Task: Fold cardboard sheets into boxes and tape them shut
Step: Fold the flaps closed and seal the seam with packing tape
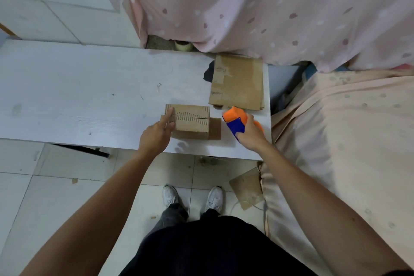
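The white table (pixel 89 96) carries spare cardboard sheets (pixel 239 83) at its right end. Nearer the front edge stands the folded box (pixel 190 122), steadied by the left hand (pixel 156 132) with straight fingers, seemingly pinning its flaps. The right hand (pixel 251 134) grasps the tape dispenser (pixel 235 119) just beside it.

A box (pixel 192 122) is being kept near the table's (pixel 89 96) front edge, with the left hand (pixel 156 134) being rested against its left side. Just right of it, a tape dispenser (pixel 234 120) is being held by the right hand (pixel 251 134). Cardboard sheets (pixel 239 83) are lying behind the dispenser.
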